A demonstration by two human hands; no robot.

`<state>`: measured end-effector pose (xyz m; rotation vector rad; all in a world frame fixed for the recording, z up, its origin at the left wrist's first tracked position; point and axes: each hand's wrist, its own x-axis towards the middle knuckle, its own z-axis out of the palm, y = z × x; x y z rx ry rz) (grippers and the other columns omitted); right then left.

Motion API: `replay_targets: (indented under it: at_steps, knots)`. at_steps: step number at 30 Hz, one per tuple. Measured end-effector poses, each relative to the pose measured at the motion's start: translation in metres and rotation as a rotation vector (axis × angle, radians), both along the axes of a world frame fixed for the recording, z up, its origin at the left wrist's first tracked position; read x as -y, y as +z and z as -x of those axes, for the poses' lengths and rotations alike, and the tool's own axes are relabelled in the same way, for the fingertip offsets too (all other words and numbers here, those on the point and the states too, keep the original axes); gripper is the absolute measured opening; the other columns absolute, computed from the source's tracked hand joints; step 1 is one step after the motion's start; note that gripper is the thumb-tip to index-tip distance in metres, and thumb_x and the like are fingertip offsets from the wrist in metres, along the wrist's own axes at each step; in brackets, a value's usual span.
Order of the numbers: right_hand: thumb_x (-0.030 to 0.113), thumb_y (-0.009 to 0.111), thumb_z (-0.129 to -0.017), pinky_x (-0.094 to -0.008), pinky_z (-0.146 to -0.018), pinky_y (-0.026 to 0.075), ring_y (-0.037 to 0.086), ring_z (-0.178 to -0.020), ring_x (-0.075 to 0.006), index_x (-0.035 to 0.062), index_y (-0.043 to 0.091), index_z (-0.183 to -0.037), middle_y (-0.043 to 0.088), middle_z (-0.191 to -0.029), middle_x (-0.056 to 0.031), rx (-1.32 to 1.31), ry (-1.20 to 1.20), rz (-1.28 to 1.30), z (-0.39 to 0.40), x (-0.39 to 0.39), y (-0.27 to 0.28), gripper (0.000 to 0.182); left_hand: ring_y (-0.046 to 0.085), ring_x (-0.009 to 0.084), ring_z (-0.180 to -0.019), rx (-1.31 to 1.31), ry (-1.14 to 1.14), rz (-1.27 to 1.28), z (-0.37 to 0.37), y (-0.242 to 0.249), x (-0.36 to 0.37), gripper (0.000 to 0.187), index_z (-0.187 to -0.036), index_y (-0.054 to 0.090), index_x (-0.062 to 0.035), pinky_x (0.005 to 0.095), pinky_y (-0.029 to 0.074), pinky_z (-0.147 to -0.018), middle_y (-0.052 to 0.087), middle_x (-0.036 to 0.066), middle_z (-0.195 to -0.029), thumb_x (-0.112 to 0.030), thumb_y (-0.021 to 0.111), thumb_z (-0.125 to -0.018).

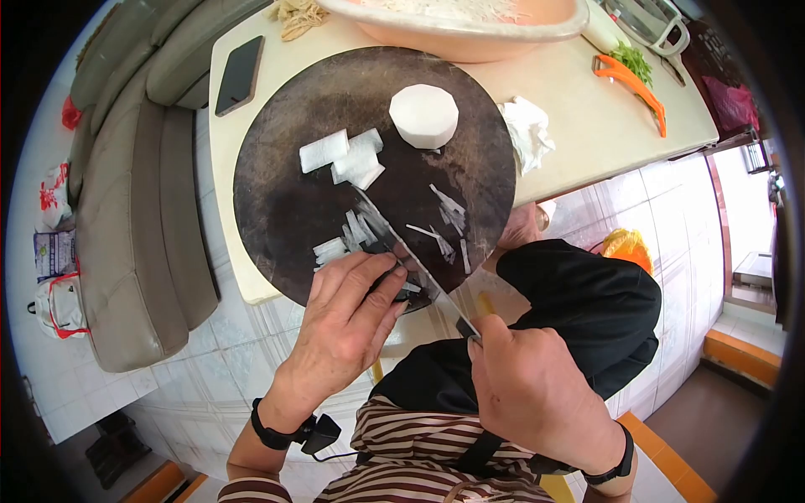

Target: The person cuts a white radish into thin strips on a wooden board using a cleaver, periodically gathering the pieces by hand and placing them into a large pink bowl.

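Note:
My right hand (532,390) is closed round the handle of a kitchen knife (423,270), its blade slanting over the round dark chopping board (285,109). Beside the blade, the bent fingers of my left hand (340,310) press down on white radish pieces (411,287), mostly hidden under them. Cut radish strips (331,250) lie left of the fingers, and thin loose strips (450,210) are scattered right of the blade. Farther up the board are flat radish slices (356,159) and a thick peeled radish chunk (424,116).
A large basin (470,38) with white shreds stands behind the board. A phone (240,75) lies at left; crumpled white tissue (527,134) and an orange peeler (633,84) are at right on the table (587,126). A grey sofa (126,226) stands left.

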<state>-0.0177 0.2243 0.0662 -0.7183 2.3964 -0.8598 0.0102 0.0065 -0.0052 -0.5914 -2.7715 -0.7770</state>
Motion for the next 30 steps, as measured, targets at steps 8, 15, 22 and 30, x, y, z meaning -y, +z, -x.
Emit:
replay_targets:
  at_steps: [8,15,22,30]
  knots:
    - [-0.001,0.061,-0.086,-0.0419,-0.048,0.044,0.056,-0.051,-0.0374,-0.0069,0.053,-0.097,0.057,-0.065,-0.0187,-0.089,-0.064,0.009,-0.016,0.011,-0.012,0.015,0.056,0.0329,-0.107,-0.007,0.014,0.032,-0.001,0.002,-0.003,0.038,-0.110,0.066,0.0048,0.0433,0.046,-0.091,0.059,0.015,-0.119,-0.003,0.076,-0.074]
    - [-0.003,0.059,-0.075,-0.0451,-0.052,0.049,0.061,-0.055,-0.0390,-0.0029,0.047,-0.092,0.060,-0.069,-0.0193,0.039,-0.116,0.067,-0.008,0.000,0.002,0.022,0.057,0.0318,-0.107,-0.020,0.015,0.058,0.000,0.002,-0.004,0.038,-0.109,0.067,0.0053,0.0427,0.046,-0.092,0.061,0.014,-0.121,-0.003,0.076,-0.073]
    - [-0.001,0.062,-0.072,-0.0449,-0.053,0.049,0.062,-0.056,-0.0397,-0.0038,0.045,-0.089,0.059,-0.067,-0.0214,0.047,-0.036,0.009,-0.008,0.001,-0.003,0.024,0.056,0.0310,-0.108,-0.005,0.011,0.050,0.001,0.004,-0.004,0.037,-0.108,0.067,0.0053,0.0420,0.047,-0.092,0.062,0.013,-0.121,-0.003,0.076,-0.073]
    - [0.001,0.060,-0.087,-0.0444,-0.047,0.040,0.053,-0.049,-0.0390,-0.0065,0.052,-0.093,0.052,-0.056,-0.0184,0.008,-0.013,0.005,-0.001,0.001,-0.001,0.013,0.056,0.0312,-0.108,0.003,0.007,0.033,0.001,0.003,-0.002,0.036,-0.107,0.068,0.0053,0.0421,0.047,-0.092,0.062,0.013,-0.120,-0.003,0.076,-0.073]
